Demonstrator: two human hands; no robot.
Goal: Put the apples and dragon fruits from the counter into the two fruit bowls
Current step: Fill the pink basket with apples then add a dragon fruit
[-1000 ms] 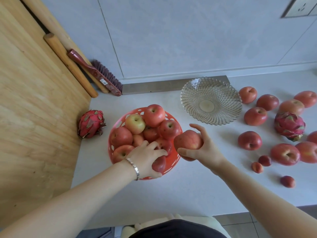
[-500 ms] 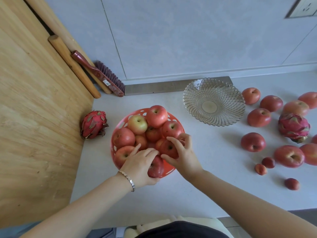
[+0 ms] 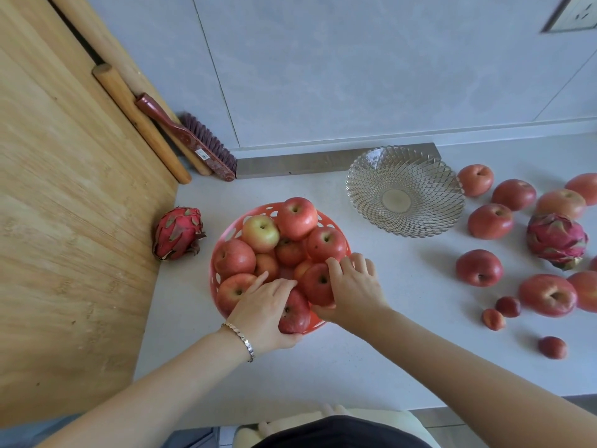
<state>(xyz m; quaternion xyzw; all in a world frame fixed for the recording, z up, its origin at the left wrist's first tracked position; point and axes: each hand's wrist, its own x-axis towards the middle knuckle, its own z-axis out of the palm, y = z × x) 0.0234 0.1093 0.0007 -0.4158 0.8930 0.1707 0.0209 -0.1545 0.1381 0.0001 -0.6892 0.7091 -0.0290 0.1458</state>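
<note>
A red plastic bowl (image 3: 236,228) in the middle of the counter is heaped with several apples. My left hand (image 3: 263,310) grips a dark red apple (image 3: 294,313) at the bowl's near rim. My right hand (image 3: 353,286) curls round another apple (image 3: 318,282) set among the pile on the right side. An empty glass bowl (image 3: 405,190) stands behind to the right. Several loose apples, such as the nearest (image 3: 479,267), lie on the counter at right with a dragon fruit (image 3: 556,240). A second dragon fruit (image 3: 178,231) lies left of the red bowl.
A wooden board (image 3: 64,221) leans along the left. Rolling pins (image 3: 139,121) and a brush (image 3: 190,139) lean in the back corner. Three small red fruits (image 3: 507,307) lie near the counter's front right. A metal strip (image 3: 323,160) runs along the wall.
My right hand carried an apple from the bowl's right edge onto the pile and now holds it there. My left hand stayed on the apple at the near rim.
</note>
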